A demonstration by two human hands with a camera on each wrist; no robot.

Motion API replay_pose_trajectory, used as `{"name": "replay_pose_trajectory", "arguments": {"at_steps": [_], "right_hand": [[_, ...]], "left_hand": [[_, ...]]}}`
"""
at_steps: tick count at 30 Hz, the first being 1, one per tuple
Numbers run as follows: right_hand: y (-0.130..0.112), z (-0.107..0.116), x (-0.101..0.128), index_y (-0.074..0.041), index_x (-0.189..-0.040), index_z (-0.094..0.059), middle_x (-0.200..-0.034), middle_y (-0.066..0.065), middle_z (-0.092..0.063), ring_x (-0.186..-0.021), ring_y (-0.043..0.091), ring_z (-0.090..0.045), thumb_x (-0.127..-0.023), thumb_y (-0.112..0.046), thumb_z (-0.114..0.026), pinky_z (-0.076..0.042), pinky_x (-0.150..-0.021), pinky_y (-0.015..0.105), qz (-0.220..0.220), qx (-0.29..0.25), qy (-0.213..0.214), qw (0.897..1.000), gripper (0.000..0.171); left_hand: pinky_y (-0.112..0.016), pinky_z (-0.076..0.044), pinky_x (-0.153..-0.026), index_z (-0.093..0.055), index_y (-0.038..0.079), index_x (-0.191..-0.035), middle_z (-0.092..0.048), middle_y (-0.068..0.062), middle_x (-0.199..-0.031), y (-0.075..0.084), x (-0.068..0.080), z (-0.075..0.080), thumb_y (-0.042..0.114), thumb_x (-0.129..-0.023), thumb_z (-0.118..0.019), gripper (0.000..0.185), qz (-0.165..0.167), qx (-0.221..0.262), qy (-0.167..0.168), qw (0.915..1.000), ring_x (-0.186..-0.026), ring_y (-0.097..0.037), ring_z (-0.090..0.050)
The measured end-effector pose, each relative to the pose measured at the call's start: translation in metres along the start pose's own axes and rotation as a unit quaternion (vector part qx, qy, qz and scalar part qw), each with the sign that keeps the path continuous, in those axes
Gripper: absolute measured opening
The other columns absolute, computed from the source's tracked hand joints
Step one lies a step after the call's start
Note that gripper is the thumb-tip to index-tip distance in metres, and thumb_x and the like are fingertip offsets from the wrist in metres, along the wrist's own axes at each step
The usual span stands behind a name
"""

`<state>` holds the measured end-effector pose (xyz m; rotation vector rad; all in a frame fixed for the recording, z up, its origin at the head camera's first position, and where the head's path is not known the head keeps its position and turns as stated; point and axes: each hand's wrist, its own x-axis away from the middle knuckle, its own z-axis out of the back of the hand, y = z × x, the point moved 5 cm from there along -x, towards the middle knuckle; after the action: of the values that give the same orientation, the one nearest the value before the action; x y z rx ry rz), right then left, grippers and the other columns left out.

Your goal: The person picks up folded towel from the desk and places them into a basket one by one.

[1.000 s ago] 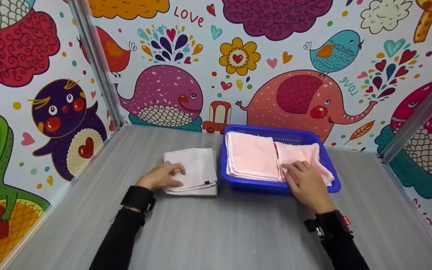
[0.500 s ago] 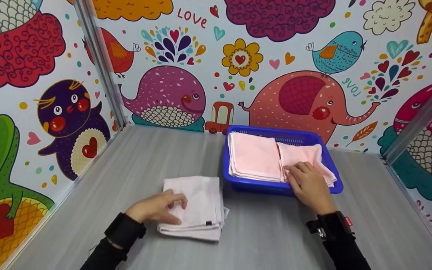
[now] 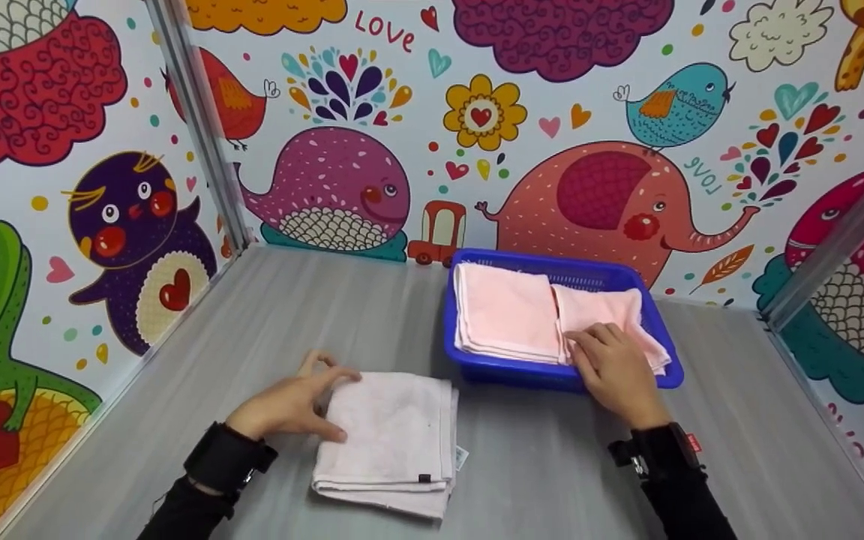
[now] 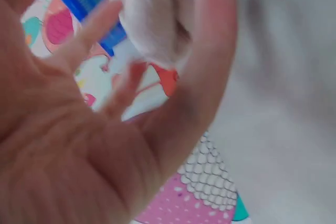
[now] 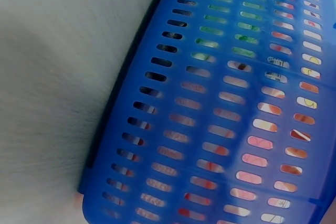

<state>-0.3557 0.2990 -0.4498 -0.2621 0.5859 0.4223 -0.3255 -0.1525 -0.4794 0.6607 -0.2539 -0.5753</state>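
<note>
On the grey table lies a stack of folded white towels (image 3: pixel 391 435) with a small dark tag on its front edge. My left hand (image 3: pixel 286 401) is at the stack's left side, its thumb and fingers spread by the edge. The left wrist view shows the spread left hand (image 4: pixel 105 119) close to the white towel (image 4: pixel 149 14). To the right, a blue plastic basket (image 3: pixel 522 373) holds folded pink towels (image 3: pixel 511 307) in two piles. My right hand (image 3: pixel 619 375) rests over its front rim, relaxed fingers on the right-hand pink towel (image 3: pixel 601 307).
Walls printed with cartoon animals (image 3: pixel 567 195) enclose the table (image 3: pixel 537 472) at the back and sides. A pale label (image 3: pixel 461 457) sticks out at the white stack's right side. In the right wrist view, the slotted basket wall (image 5: pixel 239 135) fills most of the picture.
The white towel stack has moved toward me and slightly right. My left hand came nearer with it, then shifted to its left edge with fingers spreading. The right hand has stayed over the basket.
</note>
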Motion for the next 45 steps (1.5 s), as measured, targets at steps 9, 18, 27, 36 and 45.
{"name": "replay_pose_trajectory", "arguments": {"at_steps": [9, 18, 27, 36, 45], "right_hand": [[0.0, 0.003, -0.001, -0.01, -0.111, -0.077, -0.099, 0.009, -0.069, -0.097, 0.03, -0.062, -0.098, -0.016, -0.066, -0.05, -0.09, 0.047, 0.01, 0.008, 0.019, 1.0, 0.018], [-0.004, -0.002, 0.0, -0.01, -0.114, -0.077, -0.101, 0.008, -0.07, -0.101, 0.03, -0.061, -0.1, -0.018, -0.064, -0.051, -0.092, 0.047, 0.001, 0.005, 0.009, 1.0, 0.021], [-0.007, 0.006, 0.002, -0.007, -0.118, -0.075, -0.102, 0.014, -0.069, -0.103, 0.035, -0.06, -0.092, -0.012, -0.071, -0.047, -0.095, 0.052, -0.022, -0.002, 0.069, 0.997, 0.027], [-0.086, 0.015, 0.013, -0.012, -0.097, -0.073, -0.086, -0.001, -0.065, -0.076, 0.016, -0.06, -0.081, -0.012, -0.077, -0.051, -0.063, 0.032, 0.078, -0.052, 0.12, 0.988, 0.016], [-0.094, -0.024, 0.059, -0.011, -0.139, -0.064, -0.118, 0.007, -0.066, -0.103, 0.03, -0.064, -0.083, -0.056, -0.08, -0.055, -0.083, 0.051, -0.032, -0.072, -0.184, 0.98, 0.073]], "left_hand": [[-0.054, -0.048, -0.102, -0.054, 0.013, -0.136, -0.064, -0.021, -0.135, 0.009, -0.024, -0.033, 0.03, -0.072, -0.094, 0.078, -0.026, 0.012, -0.004, 0.9996, -0.121, -0.039, -0.061], [-0.048, -0.048, -0.106, -0.057, 0.02, -0.137, -0.065, -0.014, -0.137, 0.048, -0.049, -0.079, 0.036, -0.071, -0.094, 0.077, -0.042, 0.023, 0.004, 0.9989, -0.125, -0.034, -0.061], [-0.045, -0.052, -0.098, -0.054, 0.027, -0.133, -0.068, -0.013, -0.133, 0.068, -0.063, -0.094, 0.039, -0.071, -0.094, 0.075, -0.029, 0.001, -0.009, 0.9995, -0.118, -0.035, -0.065], [-0.04, -0.053, -0.091, -0.053, 0.026, -0.133, -0.071, -0.015, -0.125, 0.067, -0.06, -0.093, 0.034, -0.072, -0.094, 0.074, -0.04, 0.011, -0.007, 0.9991, -0.109, -0.03, -0.068], [-0.038, -0.053, -0.091, -0.05, 0.024, -0.133, -0.072, -0.017, -0.12, 0.07, -0.061, -0.096, 0.03, -0.073, -0.094, 0.074, -0.036, 0.013, -0.008, 0.9993, -0.108, -0.027, -0.068]]}}
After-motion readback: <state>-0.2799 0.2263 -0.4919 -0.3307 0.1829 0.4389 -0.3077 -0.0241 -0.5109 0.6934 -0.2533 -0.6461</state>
